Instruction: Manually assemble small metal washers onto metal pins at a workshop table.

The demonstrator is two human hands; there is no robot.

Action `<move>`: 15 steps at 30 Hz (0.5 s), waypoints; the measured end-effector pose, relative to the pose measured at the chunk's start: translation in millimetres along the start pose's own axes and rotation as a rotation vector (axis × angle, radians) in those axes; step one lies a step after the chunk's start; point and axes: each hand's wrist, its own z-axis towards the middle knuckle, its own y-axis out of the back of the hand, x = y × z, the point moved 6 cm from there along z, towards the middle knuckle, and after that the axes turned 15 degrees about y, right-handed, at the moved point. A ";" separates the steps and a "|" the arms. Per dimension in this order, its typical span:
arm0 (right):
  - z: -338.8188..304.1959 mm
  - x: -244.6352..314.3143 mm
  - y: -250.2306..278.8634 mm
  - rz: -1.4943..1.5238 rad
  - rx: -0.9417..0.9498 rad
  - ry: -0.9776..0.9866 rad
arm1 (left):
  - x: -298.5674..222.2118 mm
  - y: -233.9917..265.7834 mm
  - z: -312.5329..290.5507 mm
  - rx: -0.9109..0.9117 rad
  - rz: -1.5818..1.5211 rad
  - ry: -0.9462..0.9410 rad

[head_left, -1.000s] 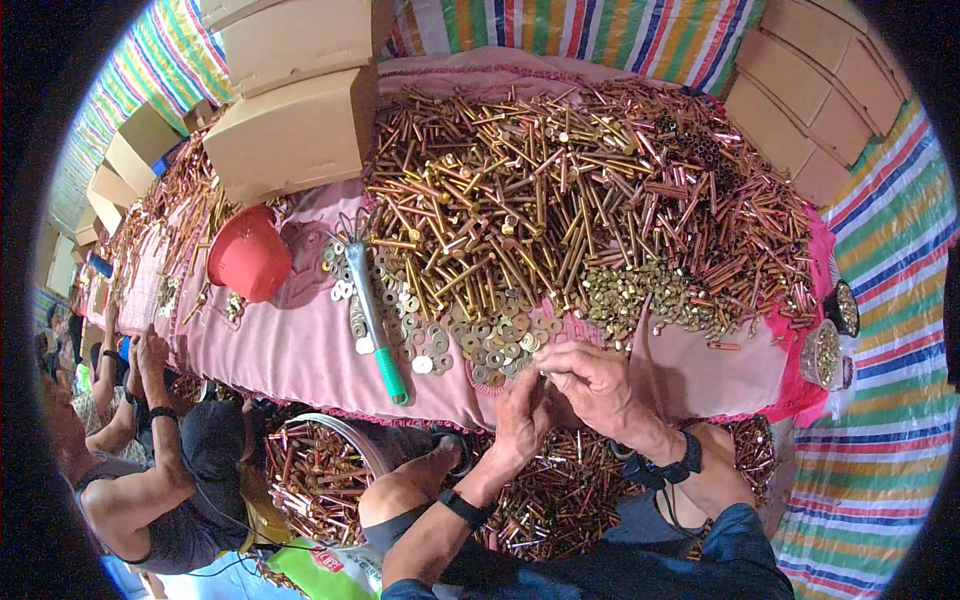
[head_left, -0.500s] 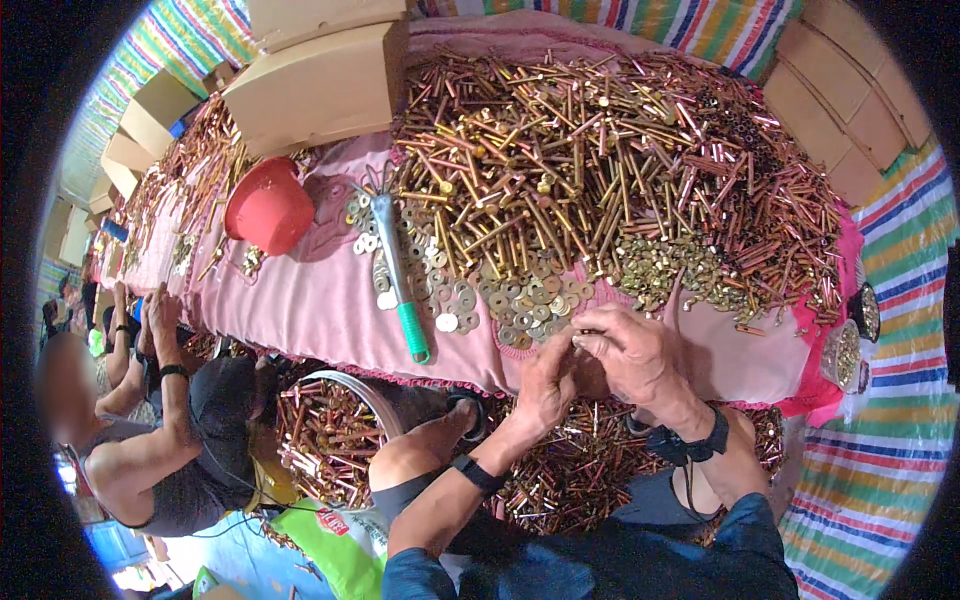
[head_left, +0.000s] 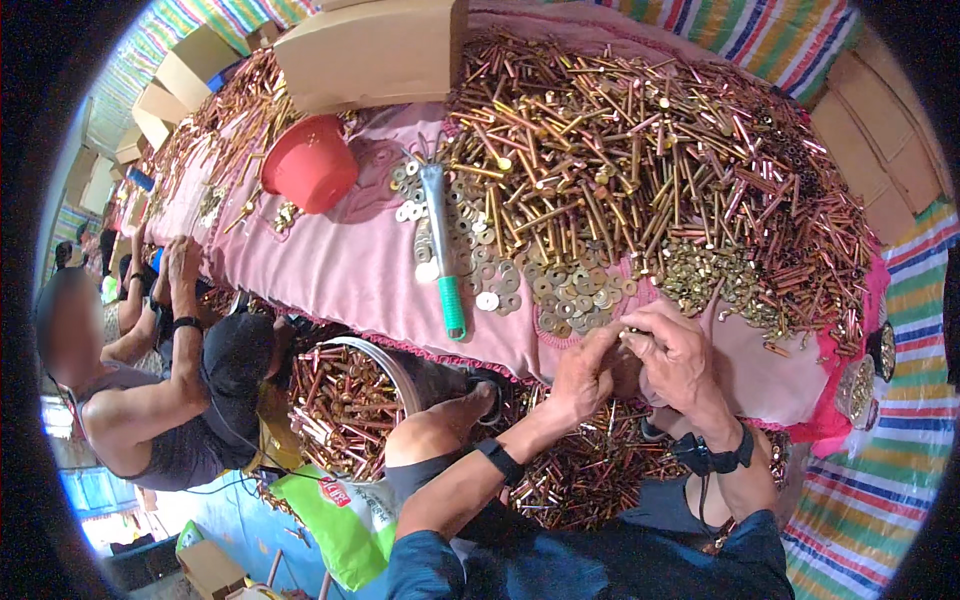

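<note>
My left hand (head_left: 588, 368) and my right hand (head_left: 672, 352) meet over the near edge of the pink cloth (head_left: 380, 290). Both have their fingertips pinched together around something small and dark that I cannot make out. Just beyond them lie flat round washers (head_left: 560, 295). To their right is a pile of small brass-coloured nuts or sleeves (head_left: 705, 280). Behind, a large heap of long golden bolts (head_left: 600, 160) spreads across the cloth. A small hand rake (head_left: 451, 300) with a green handle lies left of the washers, its prongs pointing away from me.
A red plastic bucket (head_left: 312, 165) lies tilted, with a cardboard box (head_left: 370, 60) behind it. Below the edge stands a pail of bolts (head_left: 345, 410), and more bolts (head_left: 580, 470) lie between my legs. A co-worker (head_left: 150, 410) sits at left near a green-white bag (head_left: 340, 520).
The whole view has shifted, so the table's things appear farther right and slightly higher. My hands stay together with fingertips pinched, and their fingers have moved only slightly.
</note>
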 end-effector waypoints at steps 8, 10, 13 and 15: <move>-4.6 -4.9 -4.5 0.026 -0.029 -0.050 | -6.0 4.4 -2.3 -0.036 0.049 -0.044; -8.6 -12.5 -6.6 0.036 -0.071 -0.095 | -7.2 4.9 -2.6 -0.048 0.053 -0.068; -7.6 -9.9 -5.1 0.014 -0.050 -0.095 | -11.1 4.9 -1.6 -0.035 0.039 -0.085; -3.2 -1.6 -3.4 -0.025 -0.022 -0.041 | -9.7 3.9 0.4 -0.008 0.038 -0.067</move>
